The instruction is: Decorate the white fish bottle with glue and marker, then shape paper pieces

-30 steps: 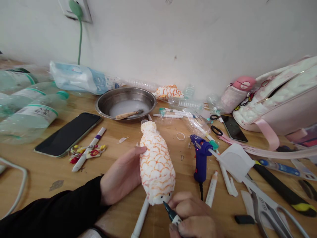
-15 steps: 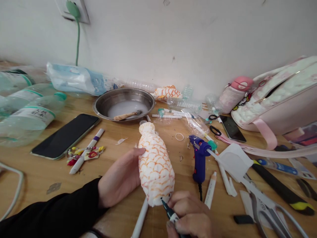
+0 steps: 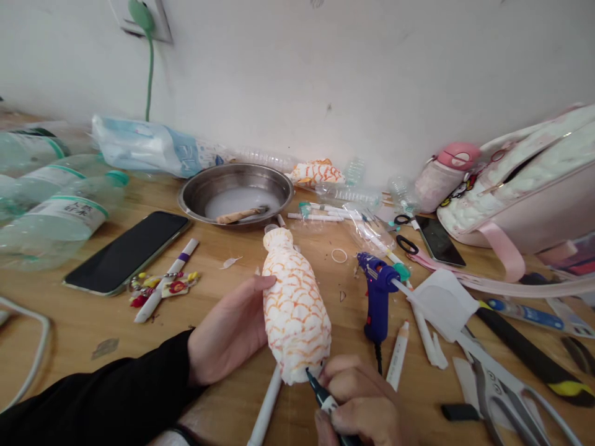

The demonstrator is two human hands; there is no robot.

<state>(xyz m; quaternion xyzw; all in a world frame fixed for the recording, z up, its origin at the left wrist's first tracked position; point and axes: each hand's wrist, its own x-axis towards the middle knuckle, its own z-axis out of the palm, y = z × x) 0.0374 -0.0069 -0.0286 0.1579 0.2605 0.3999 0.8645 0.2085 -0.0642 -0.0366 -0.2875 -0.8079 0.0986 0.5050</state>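
A small bottle covered in white paper (image 3: pixel 297 303), drawn over with orange scale lines, lies tilted in the middle, its neck pointing away. My left hand (image 3: pixel 232 328) is closed around its left side, thumb on top. My right hand (image 3: pixel 362 396) grips a dark marker (image 3: pixel 323 396) whose tip touches the bottle's near end, where dark spots show. Beneath the near end of the bottle, a white pen (image 3: pixel 266 409) lies on the table. To the right stands a blue glue gun (image 3: pixel 377 297), and an orange-tipped marker (image 3: pixel 398 353) lies beside it.
A steel bowl (image 3: pixel 236 192) of cloudy liquid holds a brush. Plastic bottles (image 3: pixel 65 214) and a phone (image 3: pixel 126 251) lie left. Scissors (image 3: pixel 499 384), a black-yellow cutter (image 3: pixel 534 353) and a pink bag (image 3: pixel 525 179) occupy the right. An orange-patterned piece (image 3: pixel 318 171) rests by the wall.
The whole view has shifted slightly. The marker tip stays at the bottle's near end, and both hands keep their hold.
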